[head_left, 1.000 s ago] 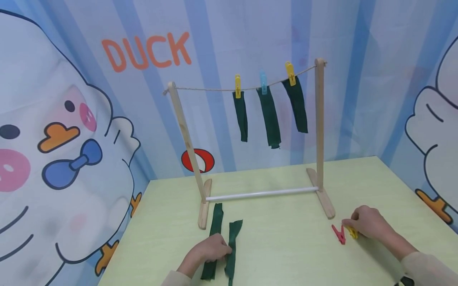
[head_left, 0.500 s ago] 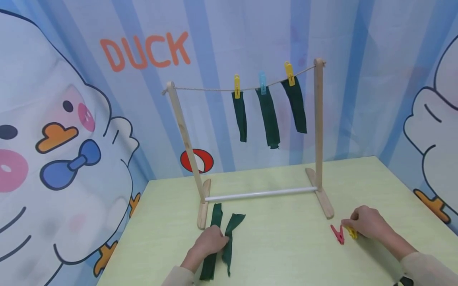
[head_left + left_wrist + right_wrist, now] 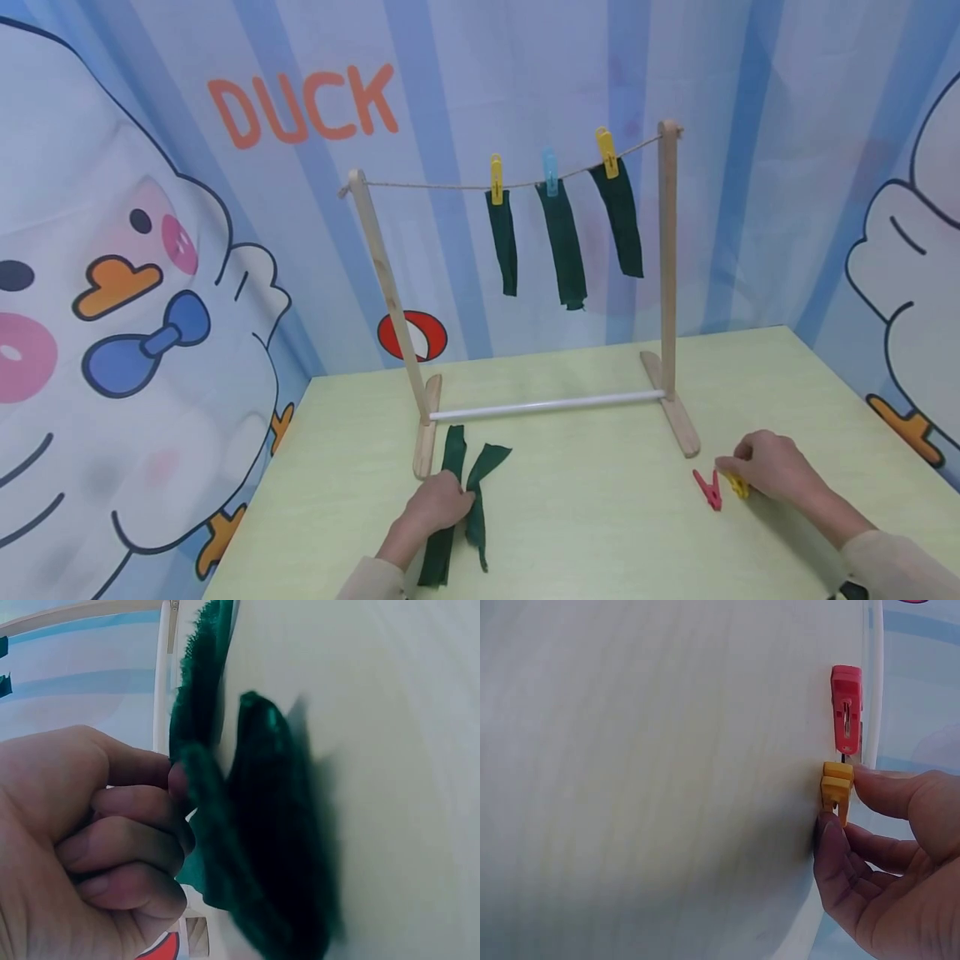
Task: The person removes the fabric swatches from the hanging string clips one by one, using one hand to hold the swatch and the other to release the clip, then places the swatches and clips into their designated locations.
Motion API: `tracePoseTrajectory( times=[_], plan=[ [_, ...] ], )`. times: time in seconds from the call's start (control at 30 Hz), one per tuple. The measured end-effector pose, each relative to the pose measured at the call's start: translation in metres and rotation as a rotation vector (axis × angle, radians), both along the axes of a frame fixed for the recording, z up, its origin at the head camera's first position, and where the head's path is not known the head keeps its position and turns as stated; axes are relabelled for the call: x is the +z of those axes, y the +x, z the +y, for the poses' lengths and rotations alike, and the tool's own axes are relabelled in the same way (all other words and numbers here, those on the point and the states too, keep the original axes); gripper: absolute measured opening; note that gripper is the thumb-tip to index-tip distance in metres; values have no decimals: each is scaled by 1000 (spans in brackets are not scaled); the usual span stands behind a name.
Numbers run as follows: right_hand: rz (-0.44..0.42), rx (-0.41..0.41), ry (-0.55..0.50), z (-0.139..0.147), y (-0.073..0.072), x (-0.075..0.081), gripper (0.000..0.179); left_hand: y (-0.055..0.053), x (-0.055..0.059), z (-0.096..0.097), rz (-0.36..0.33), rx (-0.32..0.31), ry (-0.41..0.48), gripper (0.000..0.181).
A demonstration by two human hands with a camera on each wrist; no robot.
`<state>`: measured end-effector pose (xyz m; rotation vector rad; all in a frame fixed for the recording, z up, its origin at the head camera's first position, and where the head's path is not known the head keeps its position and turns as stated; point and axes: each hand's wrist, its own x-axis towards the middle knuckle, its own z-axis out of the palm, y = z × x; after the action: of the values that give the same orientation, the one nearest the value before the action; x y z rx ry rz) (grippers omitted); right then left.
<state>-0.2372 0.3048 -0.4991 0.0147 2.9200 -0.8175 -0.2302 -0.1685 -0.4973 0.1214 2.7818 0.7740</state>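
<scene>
My left hand [image 3: 435,504] pinches a dark green cloth strip [image 3: 489,467] near its middle; the strip's upper end bends to the right and its lower end hangs down. In the left wrist view, thumb and index finger grip the strip [image 3: 217,832], with the other fingers curled. A second green strip [image 3: 437,557] lies flat beneath that hand, partly covered. At the right, my right hand [image 3: 776,467] holds a yellow clothespin [image 3: 738,486] between thumb and fingers, close to the tabletop. Beside it lies a red clothespin [image 3: 710,492], also plain in the right wrist view.
A wooden drying rack [image 3: 669,267] with a white crossbar [image 3: 547,407] stands behind the hands. From its string [image 3: 427,186] hang 3 green strips, held by two yellow clothespins [image 3: 497,179] and a blue clothespin [image 3: 551,173]. A duck-printed curtain [image 3: 300,250] backs the pale table [image 3: 585,517].
My left hand has moved slightly away from me and left, drawing the pinched strip with it, so its top now bends to the right. My right hand stays on the yellow clothespin.
</scene>
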Motion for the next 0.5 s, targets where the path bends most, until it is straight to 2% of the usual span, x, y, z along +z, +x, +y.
tracePoseTrajectory(
  times=[0.5],
  plan=[
    [0, -10, 6, 0, 2, 1, 41, -4, -1, -6, 23, 26, 21, 52]
  ],
)
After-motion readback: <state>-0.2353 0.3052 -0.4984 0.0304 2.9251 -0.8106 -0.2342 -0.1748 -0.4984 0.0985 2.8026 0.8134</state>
